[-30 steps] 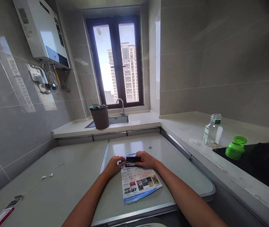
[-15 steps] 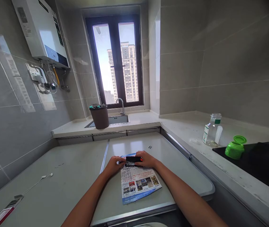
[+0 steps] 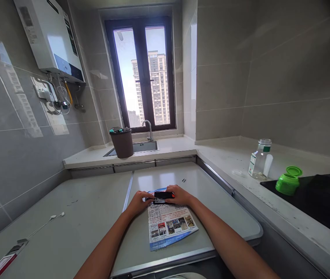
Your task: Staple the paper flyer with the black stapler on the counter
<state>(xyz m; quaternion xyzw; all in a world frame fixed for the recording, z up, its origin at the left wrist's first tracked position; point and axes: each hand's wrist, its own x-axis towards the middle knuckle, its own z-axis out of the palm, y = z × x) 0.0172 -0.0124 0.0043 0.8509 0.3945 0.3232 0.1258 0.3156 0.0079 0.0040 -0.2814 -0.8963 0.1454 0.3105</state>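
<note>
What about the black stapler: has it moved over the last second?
No: judged against the tabletop seam, the black stapler shows no clear shift; the whole view has drifted slightly.

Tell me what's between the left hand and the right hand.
The head view shows a black stapler between the left hand and right hand, over the printed leaflet.

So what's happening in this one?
A person at a table has both hands on what looks like a black stapler, above a printed leaflet. The right hand grips its red-marked end; the left hand has its fingers at the opposite end, though its exact grip is unclear. Two small metallic strips lie beyond the right hand. On the right stand a glass bottle and an open green container.
</note>
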